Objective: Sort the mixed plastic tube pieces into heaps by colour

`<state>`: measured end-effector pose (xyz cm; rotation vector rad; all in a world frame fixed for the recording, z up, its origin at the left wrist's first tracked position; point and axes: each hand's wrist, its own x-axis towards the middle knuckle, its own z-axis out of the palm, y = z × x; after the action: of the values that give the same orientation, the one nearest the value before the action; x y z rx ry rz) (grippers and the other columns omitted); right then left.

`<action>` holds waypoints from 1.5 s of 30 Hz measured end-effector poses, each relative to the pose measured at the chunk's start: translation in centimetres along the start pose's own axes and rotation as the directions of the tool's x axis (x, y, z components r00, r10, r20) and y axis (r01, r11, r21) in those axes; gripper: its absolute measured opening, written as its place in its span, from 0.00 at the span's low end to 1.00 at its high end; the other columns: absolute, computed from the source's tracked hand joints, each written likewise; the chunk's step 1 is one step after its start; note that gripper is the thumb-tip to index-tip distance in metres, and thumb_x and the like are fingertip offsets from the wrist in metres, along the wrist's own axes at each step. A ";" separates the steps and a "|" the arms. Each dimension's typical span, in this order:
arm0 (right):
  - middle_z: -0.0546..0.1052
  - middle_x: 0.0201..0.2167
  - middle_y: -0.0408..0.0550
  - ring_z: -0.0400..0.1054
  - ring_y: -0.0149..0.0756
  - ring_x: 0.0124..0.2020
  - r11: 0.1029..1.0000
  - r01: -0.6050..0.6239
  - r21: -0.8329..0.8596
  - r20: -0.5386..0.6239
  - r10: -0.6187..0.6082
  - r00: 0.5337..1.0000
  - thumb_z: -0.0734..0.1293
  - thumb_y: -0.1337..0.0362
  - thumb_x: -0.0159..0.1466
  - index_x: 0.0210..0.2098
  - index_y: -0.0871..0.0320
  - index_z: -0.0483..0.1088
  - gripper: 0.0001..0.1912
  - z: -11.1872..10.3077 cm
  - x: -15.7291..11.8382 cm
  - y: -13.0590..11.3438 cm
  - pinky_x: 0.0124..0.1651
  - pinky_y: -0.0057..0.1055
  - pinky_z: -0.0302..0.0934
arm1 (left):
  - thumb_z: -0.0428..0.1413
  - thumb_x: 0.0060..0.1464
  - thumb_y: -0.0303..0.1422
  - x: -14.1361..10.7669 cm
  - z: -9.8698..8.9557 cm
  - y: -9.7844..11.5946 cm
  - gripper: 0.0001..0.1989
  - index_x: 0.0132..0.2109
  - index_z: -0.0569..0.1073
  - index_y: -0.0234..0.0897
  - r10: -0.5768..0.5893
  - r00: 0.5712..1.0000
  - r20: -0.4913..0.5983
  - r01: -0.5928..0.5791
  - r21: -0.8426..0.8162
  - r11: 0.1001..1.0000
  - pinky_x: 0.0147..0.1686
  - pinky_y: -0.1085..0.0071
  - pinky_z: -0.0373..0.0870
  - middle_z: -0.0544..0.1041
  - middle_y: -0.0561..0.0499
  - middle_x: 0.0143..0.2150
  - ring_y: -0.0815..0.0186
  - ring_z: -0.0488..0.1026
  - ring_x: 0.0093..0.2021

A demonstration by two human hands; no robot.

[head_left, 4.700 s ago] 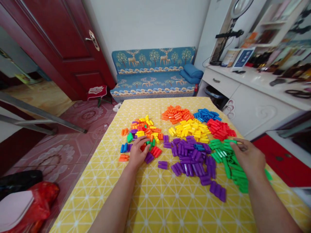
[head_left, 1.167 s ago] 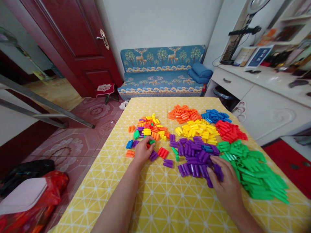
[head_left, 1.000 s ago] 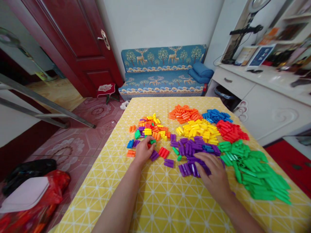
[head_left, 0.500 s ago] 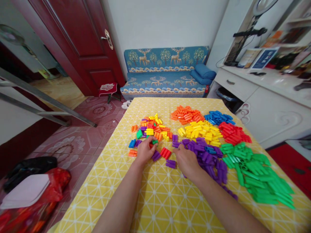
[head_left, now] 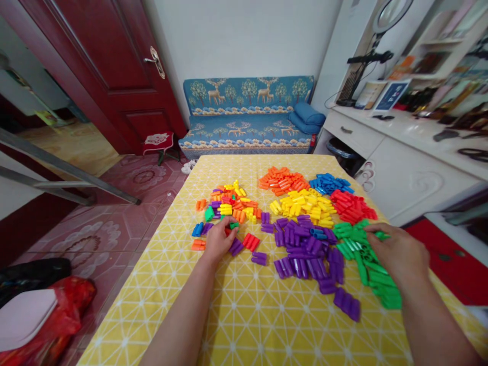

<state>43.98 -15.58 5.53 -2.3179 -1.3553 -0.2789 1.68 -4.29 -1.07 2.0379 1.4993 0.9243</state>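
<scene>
My left hand [head_left: 219, 240] rests at the near edge of a mixed pile [head_left: 238, 203] of small ribbed plastic tube pieces. Its fingers are curled together; a green piece [head_left: 234, 225] and a bit of red show at the fingertips, and which one is gripped is unclear. My right hand [head_left: 398, 254] is over the heap of green pieces [head_left: 360, 249], pinching a green plastic piece [head_left: 382, 235] between thumb and finger. Between the hands lie a red piece [head_left: 251, 241], a loose purple piece [head_left: 259, 258] and the purple heap [head_left: 305, 249].
Heaps of orange [head_left: 284, 180], yellow [head_left: 305, 206], blue [head_left: 328, 183] and red pieces [head_left: 353, 206] lie at the far right of the yellow tablecloth [head_left: 244, 315]. Beyond the table stands a blue sofa [head_left: 247, 124]; a white cabinet [head_left: 423, 183] is at the right.
My right hand has moved right, from the purple pieces to the green heap. My left hand stays by the mixed pile. The camera view has turned slightly right.
</scene>
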 end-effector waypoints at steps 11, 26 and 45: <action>0.78 0.33 0.56 0.63 0.40 0.21 0.992 -0.129 -0.012 0.172 0.129 0.977 0.69 0.55 0.54 0.32 0.48 0.79 0.09 1.8 1.0 4.9 0.27 0.38 0.53 | 0.54 0.55 0.34 0.0 -0.3 0.5 0.10 0.45 0.72 0.41 -0.003 1.000 -0.002 0.003 0.010 1.000 0.39 0.68 0.69 0.80 0.52 0.39 0.62 0.77 0.38; 0.77 0.47 0.50 0.73 0.38 0.40 0.772 0.219 0.597 0.287 -0.461 0.840 0.65 0.61 0.59 0.47 0.53 0.77 0.17 3.2 -3.2 -7.7 0.48 0.39 0.67 | 0.55 0.55 0.35 0.0 -0.1 0.3 0.10 0.45 0.72 0.41 -0.024 1.000 0.003 0.024 0.011 1.000 0.40 0.67 0.70 0.80 0.51 0.40 0.62 0.77 0.38; 0.71 0.18 0.42 0.70 0.32 0.22 0.405 -0.467 0.786 0.364 0.308 0.879 0.69 0.71 0.53 0.29 0.60 0.69 0.05 8.8 16.1 -7.5 0.27 0.28 0.67 | 0.55 0.56 0.35 0.0 0.0 0.0 0.10 0.45 0.72 0.41 -0.016 1.000 0.012 0.016 0.001 1.000 0.38 0.68 0.69 0.80 0.52 0.38 0.63 0.76 0.36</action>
<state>45.09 4.24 5.93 -1.6656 -0.6578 0.6453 1.64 -4.27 -1.08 2.0257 1.5073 0.9034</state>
